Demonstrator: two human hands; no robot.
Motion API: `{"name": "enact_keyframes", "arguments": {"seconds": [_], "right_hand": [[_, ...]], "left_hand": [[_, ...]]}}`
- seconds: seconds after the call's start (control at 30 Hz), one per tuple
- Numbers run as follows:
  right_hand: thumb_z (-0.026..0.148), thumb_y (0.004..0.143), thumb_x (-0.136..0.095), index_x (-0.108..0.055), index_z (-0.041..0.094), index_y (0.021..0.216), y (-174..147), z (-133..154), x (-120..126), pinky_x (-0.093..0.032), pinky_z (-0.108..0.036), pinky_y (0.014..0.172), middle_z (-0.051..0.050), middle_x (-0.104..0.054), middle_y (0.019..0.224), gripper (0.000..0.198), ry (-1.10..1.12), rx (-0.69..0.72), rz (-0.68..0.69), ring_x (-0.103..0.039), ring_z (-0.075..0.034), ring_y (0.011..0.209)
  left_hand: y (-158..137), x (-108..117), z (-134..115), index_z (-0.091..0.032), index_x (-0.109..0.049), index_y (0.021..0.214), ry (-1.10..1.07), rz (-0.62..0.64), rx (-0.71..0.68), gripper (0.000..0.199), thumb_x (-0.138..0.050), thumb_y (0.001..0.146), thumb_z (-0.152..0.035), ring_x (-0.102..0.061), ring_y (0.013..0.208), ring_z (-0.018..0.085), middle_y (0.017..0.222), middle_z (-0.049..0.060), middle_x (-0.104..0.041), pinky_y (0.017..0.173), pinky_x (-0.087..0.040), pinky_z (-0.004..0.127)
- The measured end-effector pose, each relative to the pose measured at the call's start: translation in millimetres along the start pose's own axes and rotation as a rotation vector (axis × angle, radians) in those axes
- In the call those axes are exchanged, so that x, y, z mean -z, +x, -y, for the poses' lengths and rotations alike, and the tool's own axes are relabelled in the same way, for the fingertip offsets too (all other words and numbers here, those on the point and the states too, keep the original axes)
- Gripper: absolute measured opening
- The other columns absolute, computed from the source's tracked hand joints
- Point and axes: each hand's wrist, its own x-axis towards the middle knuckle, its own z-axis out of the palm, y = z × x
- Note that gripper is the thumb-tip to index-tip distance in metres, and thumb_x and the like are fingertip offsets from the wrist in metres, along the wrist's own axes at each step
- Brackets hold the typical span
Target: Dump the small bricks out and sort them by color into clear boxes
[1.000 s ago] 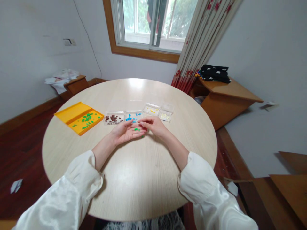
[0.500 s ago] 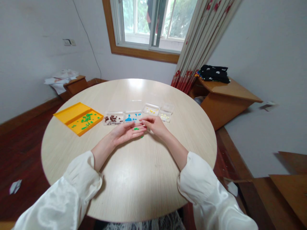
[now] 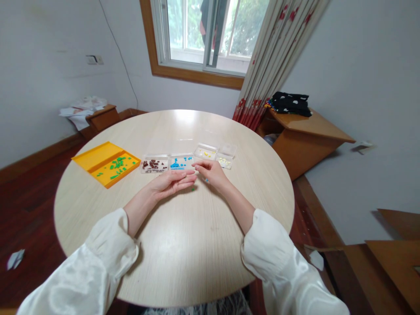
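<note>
On table (image 3: 183, 249) just beside L hand (image 3: 173, 181), tiny green pc. (image 3: 193, 189): prob. light, stiff, best pinched by sides. L grip unclosed, fingers outstretched; R hand (image 3: 210, 172) fingertips close, can't tell if holding. Beyond: blue pcs. (image 3: 177, 166), clear box (image 3: 180, 155).

Daylight from the back window (image 3: 185, 30); panes close to blown out, greenery (image 3: 244, 39) outside pale and hazy. Room medium-bright, cool tint on the walls (image 3: 49, 35). Hard white glare at the far edge of the counter (image 3: 190, 258), softer sheen down its near half. Faint soft shadows beside the forearms (image 3: 141, 210); satin highlights on the sleeves (image 3: 101, 267). Floor (image 3: 29, 205) at left dark. Wide-angle distortion: right-hand cabinet (image 3: 315, 144) stretched, leaning. Fingers (image 3: 204, 165) slightly soft; small pieces (image 3: 151, 164) lack fine detail.
</note>
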Motion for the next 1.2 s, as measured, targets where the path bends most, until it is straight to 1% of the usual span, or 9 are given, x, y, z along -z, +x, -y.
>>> {"name": "enact_keyframes", "arguments": {"seconds": [0.13,0.23,0.33,0.53,0.7,0.87,1.0,1.1,1.2], "right_hand": [[0.027,0.071,-0.063,-0.073,0.017,0.078,0,-1,0,-0.045,-0.029,0.072,-0.003,-0.072,0.081,0.015,0.002,-0.016,0.0,-0.061,-0.014,0.075],[0.027,0.071,-0.063,-0.073,0.017,0.077,0,-2,-1,-0.045,-0.028,0.071,-0.003,-0.072,0.078,0.015,-0.003,-0.023,0.003,-0.061,-0.014,0.073],[0.027,0.07,-0.063,-0.073,0.016,0.077,1,-3,-3,-0.046,-0.029,0.071,-0.003,-0.072,0.078,0.015,-0.009,-0.026,-0.001,-0.061,-0.015,0.073],[0.023,0.071,-0.062,-0.072,0.016,0.076,2,-3,-2,-0.045,-0.029,0.073,-0.003,-0.071,0.077,0.013,-0.021,-0.013,-0.037,-0.06,-0.014,0.073],[0.014,0.076,-0.052,-0.072,0.017,0.08,3,-1,2,-0.044,-0.028,0.072,-0.003,-0.071,0.083,0.02,-0.064,0.026,-0.099,-0.058,-0.012,0.071],[0.019,0.076,-0.061,-0.073,0.02,0.088,-7,4,-4,-0.042,-0.027,0.068,-0.004,-0.07,0.086,0.017,-0.217,0.185,0.061,-0.057,-0.014,0.075],[0.017,0.079,-0.058,-0.074,0.022,0.091,-12,5,-6,-0.042,-0.029,0.072,-0.003,-0.069,0.083,0.02,-0.286,0.288,0.141,-0.056,-0.015,0.08],[0.016,0.081,-0.055,-0.074,0.023,0.09,-9,3,-5,-0.042,-0.03,0.072,-0.004,-0.07,0.086,0.022,-0.3,0.29,0.078,-0.057,-0.015,0.081],[0.017,0.081,-0.053,-0.073,0.022,0.089,-4,0,-2,-0.042,-0.029,0.071,-0.004,-0.071,0.088,0.023,-0.3,0.259,-0.026,-0.056,-0.015,0.078]], "left_hand": [[1,-1,-1,0.003,-0.051,0.123,-0.115,0.002,0.012,0.036,-0.039,0.092,-0.011,-0.07,0.087,0.02,0.089,0.018,-0.072,0.099,-0.047,0.034],[1,1,-3,0.005,-0.034,0.136,-0.203,0.069,0.052,0.053,-0.031,0.096,-0.029,-0.066,0.101,0.025,0.1,0.024,-0.069,0.1,-0.045,0.037],[0,4,-5,0.007,-0.022,0.141,-0.235,0.153,0.076,0.065,-0.03,0.095,-0.038,-0.06,0.112,0.028,0.11,0.028,-0.064,0.102,-0.042,0.038],[-2,4,-5,0.006,-0.024,0.139,-0.242,0.184,0.075,0.068,-0.029,0.093,-0.043,-0.058,0.116,0.029,0.118,0.029,-0.06,0.104,-0.038,0.039],[-2,2,-5,0.005,-0.026,0.139,-0.268,0.159,0.053,0.071,-0.028,0.092,-0.048,-0.058,0.116,0.03,0.118,0.029,-0.059,0.104,-0.039,0.039],[-1,0,-6,0.006,-0.029,0.137,-0.286,0.158,0.024,0.071,-0.026,0.093,-0.049,-0.061,0.109,0.029,0.114,0.028,-0.061,0.103,-0.04,0.039],[-1,-1,-5,0.005,-0.028,0.138,-0.283,0.193,0.021,0.069,-0.025,0.093,-0.046,-0.062,0.109,0.028,0.115,0.028,-0.061,0.103,-0.04,0.04],[-2,-1,-5,0.005,-0.025,0.141,-0.284,0.189,0.022,0.071,-0.025,0.093,-0.048,-0.059,0.114,0.028,0.119,0.027,-0.06,0.103,-0.04,0.039],[-7,0,-12,0.004,-0.023,0.142,-0.3,0.127,-0.029,0.074,-0.024,0.092,-0.051,-0.055,0.12,0.028,0.124,0.028,-0.056,0.101,-0.043,0.038]]}}
